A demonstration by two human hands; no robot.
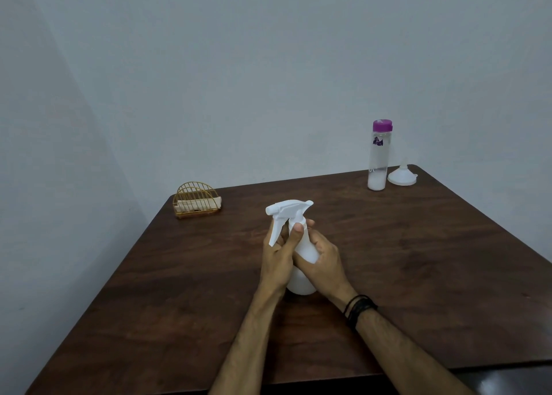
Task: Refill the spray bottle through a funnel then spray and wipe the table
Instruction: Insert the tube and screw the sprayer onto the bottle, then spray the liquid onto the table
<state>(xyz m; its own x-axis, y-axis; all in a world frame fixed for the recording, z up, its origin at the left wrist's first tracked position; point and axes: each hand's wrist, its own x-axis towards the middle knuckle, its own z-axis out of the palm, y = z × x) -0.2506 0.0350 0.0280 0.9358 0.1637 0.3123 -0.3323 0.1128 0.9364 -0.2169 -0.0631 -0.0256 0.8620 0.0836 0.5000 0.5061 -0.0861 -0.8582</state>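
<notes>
At the middle of the dark brown wooden surface (418, 275) stands the white plastic spray bottle (303, 254), upright with its trigger head still on. The left hand (276, 257) wraps the neck, thumb up near the collar, and the right hand (324, 260) clasps the body from the other side, so both are grasping it, apparently about to unscrew the head. From where I stand, the risk is a light, likely near-empty bottle twisting or tipping under that torque if the lower grip slips. Once the head comes free, its dip tube could drip on the wood. Well apart, at the far right corner, the clear bottle with a purple cap (378, 155) stands just beside the white plastic funnel (401, 176), which rests mouth-down; a hasty reach could topple the tall bottle. At the far left, a gold wire holder (195, 199) keeps a folded cloth.
</notes>
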